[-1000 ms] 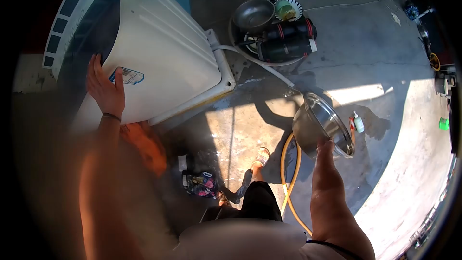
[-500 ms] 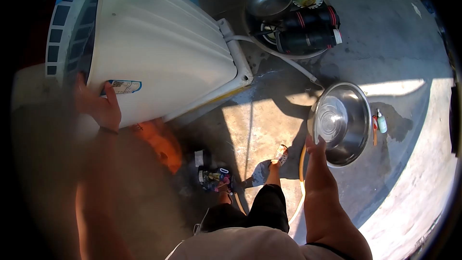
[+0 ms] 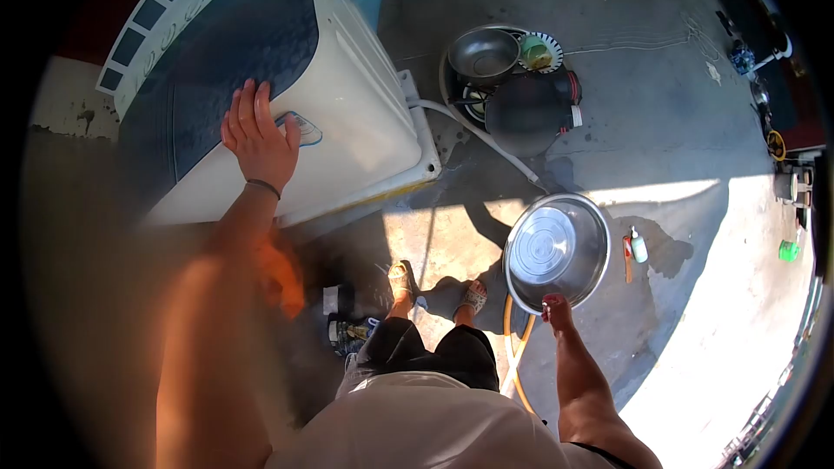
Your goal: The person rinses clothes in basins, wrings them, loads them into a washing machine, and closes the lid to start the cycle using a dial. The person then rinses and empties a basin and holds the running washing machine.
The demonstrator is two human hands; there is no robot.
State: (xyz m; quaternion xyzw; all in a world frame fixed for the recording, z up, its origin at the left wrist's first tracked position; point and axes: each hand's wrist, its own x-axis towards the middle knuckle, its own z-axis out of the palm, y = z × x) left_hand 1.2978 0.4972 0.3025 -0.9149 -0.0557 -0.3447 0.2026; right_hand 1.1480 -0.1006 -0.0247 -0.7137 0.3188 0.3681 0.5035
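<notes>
My left hand [image 3: 263, 139] lies with fingers stretched out at the front edge of a white washing machine [image 3: 360, 91]. Its fingertips rest on the dark see-through lid [image 3: 230, 48], and the thumb is near a blue-edged label [image 3: 304, 128]. My right hand [image 3: 558, 310] grips the near rim of a round stainless steel basin [image 3: 593, 267], fingers closed around the edge. Only the ringed, shiny bottom shows inside the basin. Whether the basin touches the floor I cannot tell.
A grey drain hose [image 3: 486, 141] runs from the machine toward the basin. Behind it sits a large pan with a metal bowl [image 3: 484, 54], a striped plate [image 3: 556, 45] and dark containers. A pump bottle [image 3: 638, 246] and red-handled brush [image 3: 627, 260] lie right. An orange hose [image 3: 508, 321] crosses near my feet.
My left hand has moved from the machine's side edge onto the lid's front edge. The view has shifted, and my feet now stand closer together. My right hand still holds the basin's rim.
</notes>
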